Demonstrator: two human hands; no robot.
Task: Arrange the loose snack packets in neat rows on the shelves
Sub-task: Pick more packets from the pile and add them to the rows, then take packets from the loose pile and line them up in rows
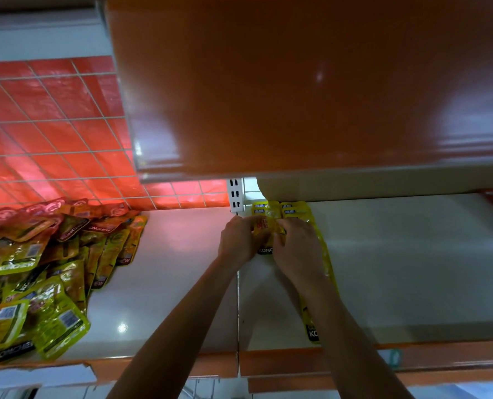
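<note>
Gripping one yellow packet (269,226), left hand (239,237) and right hand (298,249) curl around it.

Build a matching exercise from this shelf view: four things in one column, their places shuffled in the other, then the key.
Things
1. loose pile of packets
2. yellow packet
3. wire grid
4. slotted upright

Places
A. pinched between the left hand and right hand
B. at the back centre, just beyond the hands
C. heaped at the far left
D. at the left rear, above the pile

Pairs: 1-C, 2-A, 3-D, 4-B
</note>
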